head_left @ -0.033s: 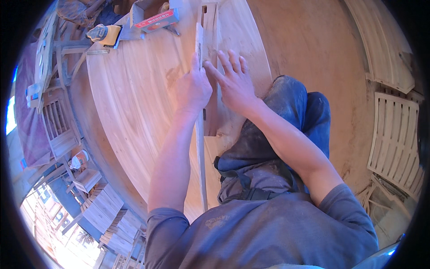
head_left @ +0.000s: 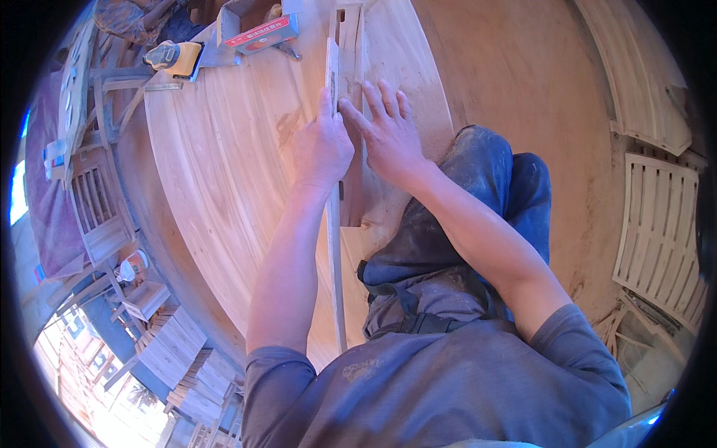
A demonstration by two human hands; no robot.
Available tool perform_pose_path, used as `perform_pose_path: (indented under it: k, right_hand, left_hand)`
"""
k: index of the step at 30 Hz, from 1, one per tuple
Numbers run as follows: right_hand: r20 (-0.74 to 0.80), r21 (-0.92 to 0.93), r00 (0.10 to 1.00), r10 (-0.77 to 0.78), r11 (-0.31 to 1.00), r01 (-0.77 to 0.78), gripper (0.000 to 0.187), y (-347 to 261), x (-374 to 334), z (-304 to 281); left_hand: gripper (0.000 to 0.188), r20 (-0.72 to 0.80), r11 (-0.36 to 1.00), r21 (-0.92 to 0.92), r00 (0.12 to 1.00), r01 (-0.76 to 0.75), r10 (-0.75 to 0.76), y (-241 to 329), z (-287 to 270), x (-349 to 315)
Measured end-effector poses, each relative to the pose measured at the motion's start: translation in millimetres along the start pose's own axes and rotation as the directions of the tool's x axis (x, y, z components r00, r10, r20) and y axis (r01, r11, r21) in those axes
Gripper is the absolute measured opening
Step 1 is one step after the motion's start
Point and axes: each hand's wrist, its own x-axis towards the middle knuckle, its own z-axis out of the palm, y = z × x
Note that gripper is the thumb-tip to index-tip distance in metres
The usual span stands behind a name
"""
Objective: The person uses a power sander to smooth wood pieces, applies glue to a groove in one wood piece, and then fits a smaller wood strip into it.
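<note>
A long, thin wooden strip (head_left: pixel 334 246) runs from near my waist up past my hands, standing beside a wooden board with slots (head_left: pixel 349 45). My left hand (head_left: pixel 323 149) is wrapped round the strip, its index finger stretched along it. With fingers spread, my right hand (head_left: pixel 390 134) lies over the slotted board. Its index fingertip is close to the strip; whether it touches cannot be made out. Both pieces rest on a wide, pale wooden panel (head_left: pixel 231 172) with some sawdust on it. My hands hide the middle of the strip and part of the board.
At the far end of the panel are an open cardboard box (head_left: pixel 261 36) and a yellow power sander (head_left: pixel 175 58). Another person (head_left: pixel 138 19) is at the far left. Slatted wooden panels (head_left: pixel 661 231) lean at right; stacked wood pieces (head_left: pixel 173 340) lie at lower left.
My right hand has shifted very slightly to the left and its fingers a little upward. My left hand and the strip look the same.
</note>
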Motion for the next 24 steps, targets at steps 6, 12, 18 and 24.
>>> perform_pose_path:
  k: [6, 12, 18, 24]
  right_hand:
    - [-0.100, 0.016, 0.994, 0.051, 0.999, -0.050, 0.057, 1, 26, 10]
    - [-0.009, -0.043, 1.000, -0.017, 0.999, 0.016, 0.060, -14, -20, 11]
    - [-0.105, -0.060, 0.992, 0.073, 0.995, -0.079, 0.059, 14, 39, 15]
    - [-0.004, -0.046, 1.000, 0.005, 0.999, -0.005, 0.061, 8, 7, 5]
  left_hand:
    - [0.057, 0.039, 0.998, 0.057, 0.999, 0.014, -0.017, 7, -6, 1]
    - [0.056, 0.038, 0.997, 0.077, 0.999, 0.016, -0.019, 5, -6, -2]
    - [0.056, 0.070, 0.995, 0.095, 0.997, 0.025, -0.032, 10, -9, 2]
    - [0.057, 0.066, 0.998, 0.061, 0.997, 0.035, -0.039, 8, -10, -1]
